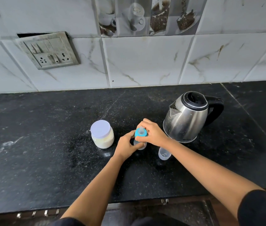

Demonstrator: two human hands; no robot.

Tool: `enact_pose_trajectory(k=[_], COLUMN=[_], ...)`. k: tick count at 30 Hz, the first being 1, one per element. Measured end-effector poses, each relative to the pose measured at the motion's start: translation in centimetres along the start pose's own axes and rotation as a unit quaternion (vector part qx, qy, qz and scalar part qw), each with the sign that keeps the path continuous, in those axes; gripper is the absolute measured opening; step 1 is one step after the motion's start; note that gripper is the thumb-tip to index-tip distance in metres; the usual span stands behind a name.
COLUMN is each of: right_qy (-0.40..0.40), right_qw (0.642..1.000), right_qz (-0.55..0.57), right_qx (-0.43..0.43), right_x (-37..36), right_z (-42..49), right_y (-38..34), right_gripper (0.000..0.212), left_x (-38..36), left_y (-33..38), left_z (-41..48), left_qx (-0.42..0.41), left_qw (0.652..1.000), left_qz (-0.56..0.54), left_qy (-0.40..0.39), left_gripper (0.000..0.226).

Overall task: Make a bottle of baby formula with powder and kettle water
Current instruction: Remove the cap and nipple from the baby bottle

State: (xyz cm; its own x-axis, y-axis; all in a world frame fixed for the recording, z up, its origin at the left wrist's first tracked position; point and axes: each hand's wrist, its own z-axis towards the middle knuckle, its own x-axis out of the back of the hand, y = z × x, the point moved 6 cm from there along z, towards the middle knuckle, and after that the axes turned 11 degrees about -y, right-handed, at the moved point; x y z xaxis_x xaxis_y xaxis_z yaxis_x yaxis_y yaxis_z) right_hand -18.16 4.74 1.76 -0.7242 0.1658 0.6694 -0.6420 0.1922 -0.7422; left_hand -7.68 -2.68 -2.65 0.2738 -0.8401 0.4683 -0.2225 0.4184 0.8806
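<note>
Baby bottle [141, 147] upright in the middle of the desk [47, 144], between powder jar [103, 136] (lid on) at left and steel kettle [186, 118] toward the back right. Left hand [126, 148] clamped round the clear body. Right hand [152, 132] clamped on the blue teat collar [138, 136]. Clear cap [164, 153] just beside the bottle, toward the front edge.

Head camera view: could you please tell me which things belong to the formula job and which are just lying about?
Job: clear baby bottle with blue collar; lilac-lidded jar of white powder; steel kettle with black handle; clear plastic cap.
Lying about: grey wall switch plate.
</note>
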Motion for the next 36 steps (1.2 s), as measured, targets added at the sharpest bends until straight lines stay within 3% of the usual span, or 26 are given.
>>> enact_pose_trajectory(k=[6, 11, 15, 19, 24, 27, 30, 34, 36], right_qy=[-0.113, -0.234, -0.147, -0.088, -0.150, -0.077, 0.004, -0.082, -0.102], right_qw=[0.993, 0.972, 0.989, 0.994, 0.981, 0.991, 0.993, 0.977, 0.981], right_qz=[-0.004, -0.020, -0.003, 0.051, 0.120, 0.089, 0.104, 0.188, 0.153], right_qx=[0.022, 0.021, -0.022, -0.026, -0.028, -0.068, -0.050, -0.053, -0.056], right_x=[0.1, 0.8, 1.5, 0.8, 0.1, -0.3, -0.6, -1.1, -1.4], right_z=[1.1, 1.3, 0.3, -0.6, -1.8, -2.1, -2.4, -2.7, -2.3], right_y=[-0.2, -0.4, 0.6, 1.0, 1.9, 2.0, 1.6, 1.9, 1.6], right_gripper=[0.025, 0.042, 0.076, 0.059, 0.072, 0.079, 0.061, 0.069, 0.078], left_x=[-0.1, 0.0, -0.3, -0.3, -0.4, -0.5, -0.6, -0.7, -0.7], left_y=[-0.4, -0.3, -0.3, -0.3, -0.6, -0.4, -0.4, -0.4, -0.3], left_z=[0.3, 0.4, 0.2, 0.1, 0.1, 0.0, -0.2, -0.2, -0.3], left_qx=[-0.011, 0.000, -0.007, 0.001, 0.009, 0.003, 0.005, 0.012, 0.012], left_qw=[1.000, 1.000, 1.000, 1.000, 1.000, 1.000, 1.000, 1.000, 1.000], left_qz=[-0.001, 0.012, 0.002, -0.006, -0.011, -0.010, -0.015, -0.014, -0.019], left_qy=[-0.008, -0.028, -0.016, -0.011, -0.006, -0.002, -0.002, 0.001, 0.009], left_gripper=[0.042, 0.050, 0.057, 0.055, 0.059, 0.057, 0.054, 0.053, 0.053])
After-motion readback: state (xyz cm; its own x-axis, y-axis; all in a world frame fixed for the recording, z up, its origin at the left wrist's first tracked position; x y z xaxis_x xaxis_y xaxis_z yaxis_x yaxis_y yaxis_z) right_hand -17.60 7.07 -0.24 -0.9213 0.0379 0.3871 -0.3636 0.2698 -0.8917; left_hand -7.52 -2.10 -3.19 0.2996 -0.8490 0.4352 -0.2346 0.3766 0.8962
